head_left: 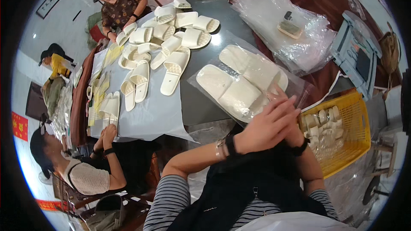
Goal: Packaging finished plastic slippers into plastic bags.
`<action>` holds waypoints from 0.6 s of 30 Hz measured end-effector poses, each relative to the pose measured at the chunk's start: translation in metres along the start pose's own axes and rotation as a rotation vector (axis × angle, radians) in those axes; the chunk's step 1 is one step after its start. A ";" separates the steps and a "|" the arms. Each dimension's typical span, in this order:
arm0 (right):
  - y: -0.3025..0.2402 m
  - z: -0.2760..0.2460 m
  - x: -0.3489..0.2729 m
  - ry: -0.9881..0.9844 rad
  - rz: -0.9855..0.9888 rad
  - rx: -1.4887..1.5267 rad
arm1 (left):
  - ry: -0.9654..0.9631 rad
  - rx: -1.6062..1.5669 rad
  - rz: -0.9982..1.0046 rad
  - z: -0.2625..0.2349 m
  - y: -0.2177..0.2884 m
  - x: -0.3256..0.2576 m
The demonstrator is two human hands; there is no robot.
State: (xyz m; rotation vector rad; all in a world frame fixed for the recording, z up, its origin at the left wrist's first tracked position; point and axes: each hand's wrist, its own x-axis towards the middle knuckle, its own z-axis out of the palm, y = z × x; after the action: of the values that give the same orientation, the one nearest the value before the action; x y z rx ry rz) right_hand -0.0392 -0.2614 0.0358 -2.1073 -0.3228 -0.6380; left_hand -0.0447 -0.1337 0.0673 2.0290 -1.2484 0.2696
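A pair of cream slippers lies flat in a clear plastic bag on the table's near right part, toes toward me. My left hand reaches over the bag's near end with its fingers stretched out, a black band and a bracelet on its wrist. Close against it and partly behind it is my right hand, also with a black wristband. A fingertip rests at the bag's edge by the slippers. The left hand covers most of the right fingers, so their grip is hidden.
Many loose cream slippers are heaped on the grey table. Clear bags with a phone on top lie beyond. A yellow basket of bagged slippers stands right. Co-workers sit around the table.
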 end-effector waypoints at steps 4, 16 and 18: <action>0.036 -0.076 -0.035 -0.086 -0.010 -0.071 | 0.007 0.113 -0.017 -0.032 -0.010 -0.074; 0.082 -0.104 0.017 -0.283 -0.212 -0.405 | -0.014 0.388 -0.157 0.030 -0.029 -0.093; 0.080 -0.105 0.016 -0.267 -0.128 -0.352 | 0.053 0.360 -0.145 0.024 -0.034 -0.100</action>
State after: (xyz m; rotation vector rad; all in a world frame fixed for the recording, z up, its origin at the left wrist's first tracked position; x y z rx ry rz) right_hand -0.0235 -0.3934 0.0398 -2.5333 -0.5295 -0.5143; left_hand -0.0709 -0.0715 -0.0176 2.3870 -1.0718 0.5054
